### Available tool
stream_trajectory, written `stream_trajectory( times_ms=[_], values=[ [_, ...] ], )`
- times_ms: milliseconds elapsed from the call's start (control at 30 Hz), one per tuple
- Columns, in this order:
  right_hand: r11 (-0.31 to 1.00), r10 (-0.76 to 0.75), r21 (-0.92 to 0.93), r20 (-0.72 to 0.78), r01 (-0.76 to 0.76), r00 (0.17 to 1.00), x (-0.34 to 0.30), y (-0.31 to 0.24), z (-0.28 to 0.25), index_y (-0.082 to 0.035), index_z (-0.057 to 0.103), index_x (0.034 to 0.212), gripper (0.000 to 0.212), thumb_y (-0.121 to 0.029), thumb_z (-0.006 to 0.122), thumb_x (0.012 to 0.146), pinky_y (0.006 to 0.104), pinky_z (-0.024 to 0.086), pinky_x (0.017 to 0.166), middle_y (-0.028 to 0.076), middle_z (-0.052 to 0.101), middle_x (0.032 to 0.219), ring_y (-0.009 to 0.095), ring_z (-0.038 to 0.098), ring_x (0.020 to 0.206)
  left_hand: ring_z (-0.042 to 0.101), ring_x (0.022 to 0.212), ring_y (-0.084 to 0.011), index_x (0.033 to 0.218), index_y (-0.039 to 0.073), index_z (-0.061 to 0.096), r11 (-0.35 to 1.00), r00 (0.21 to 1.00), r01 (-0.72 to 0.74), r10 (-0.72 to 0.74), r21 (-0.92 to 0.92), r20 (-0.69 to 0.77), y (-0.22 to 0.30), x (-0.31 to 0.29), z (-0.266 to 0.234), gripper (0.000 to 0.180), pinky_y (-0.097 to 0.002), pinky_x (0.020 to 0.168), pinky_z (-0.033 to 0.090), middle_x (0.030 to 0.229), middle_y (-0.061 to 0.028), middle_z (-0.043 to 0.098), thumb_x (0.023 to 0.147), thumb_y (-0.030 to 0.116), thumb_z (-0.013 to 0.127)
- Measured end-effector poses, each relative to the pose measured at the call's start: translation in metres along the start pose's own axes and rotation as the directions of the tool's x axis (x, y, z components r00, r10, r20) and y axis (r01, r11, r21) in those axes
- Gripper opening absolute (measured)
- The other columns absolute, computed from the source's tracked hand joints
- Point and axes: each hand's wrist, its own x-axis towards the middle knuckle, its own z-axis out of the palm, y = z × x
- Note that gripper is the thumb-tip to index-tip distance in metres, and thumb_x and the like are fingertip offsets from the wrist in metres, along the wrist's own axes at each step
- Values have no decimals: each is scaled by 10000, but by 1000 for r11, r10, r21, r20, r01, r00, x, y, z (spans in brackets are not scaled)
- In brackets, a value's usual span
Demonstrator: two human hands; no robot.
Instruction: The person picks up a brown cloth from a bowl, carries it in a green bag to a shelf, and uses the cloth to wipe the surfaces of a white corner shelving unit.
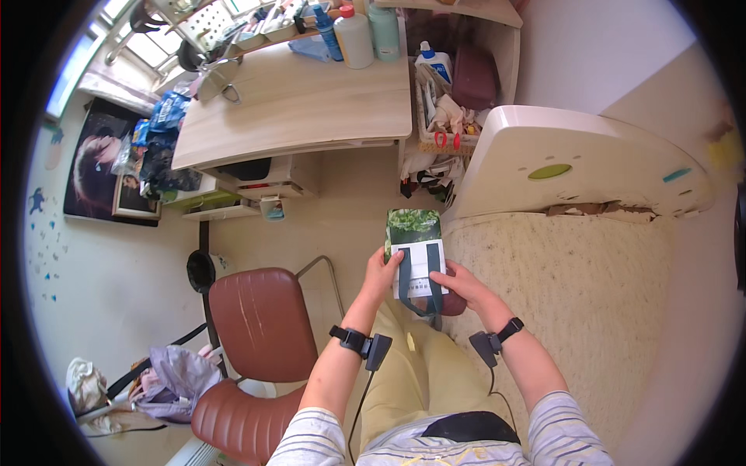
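Observation:
A small tote-style bag [414, 227], with a green leafy picture on top and a white lower panel, is held up in front of my legs. Its two dark green strap handles [433, 272] hang down over the white panel toward me. My left hand [380, 273] grips the bag's left edge, thumb on the front. On the other edge, my right hand [463, 284] has its thumb lying over the right strap. Part of a maroon object [453, 304] shows below the right hand; its kind I cannot tell. Fingers behind the bag are hidden.
A brown chair [263, 322] stands to my left, near a dark-lined bin [201, 271]. Ahead is a wooden desk [303, 105] with a white red-capped bottle [353, 39]. A filled basket [449, 142] sits on a shelf beside it. The bed [567, 326] with its white headboard [517, 144] is at right.

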Motion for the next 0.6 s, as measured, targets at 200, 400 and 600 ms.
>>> stream_trajectory(
  times_ms=[200, 400, 600],
  values=[
    [978, -43, 179, -317, 104, 947, 137, 14, -41, 28, 535, 1189, 388, -180, 652, 883, 306, 500, 827, 93, 637, 1070, 161, 617, 952, 583, 787, -116, 1061, -39, 607, 996, 998, -27, 31, 80, -46, -22, 167, 10, 304, -272, 705, 473, 912, -71, 661, 906, 222, 618],
    [898, -166, 209, -651, 386, 741, 235, 8, -59, 3, 597, 1069, 256, -175, 641, 891, 275, 477, 703, 57, 647, 911, 135, 596, 785, 593, 762, -136, 1039, -55, 612, 951, 984, -102, 140, 290, -114, -30, 274, 13, 372, -287, 675, 476, 905, -102, 663, 885, 282, 642],
    [818, -272, 77, -821, 569, 502, 304, -28, -88, 10, 606, 1015, 236, -164, 674, 871, 244, 421, 687, 13, 606, 852, 100, 526, 754, 617, 822, -128, 1131, 6, 592, 926, 977, 213, -207, -312, 55, -18, 291, 31, 431, -267, 694, 483, 1004, -70, 655, 857, 322, 699]
  ],
)
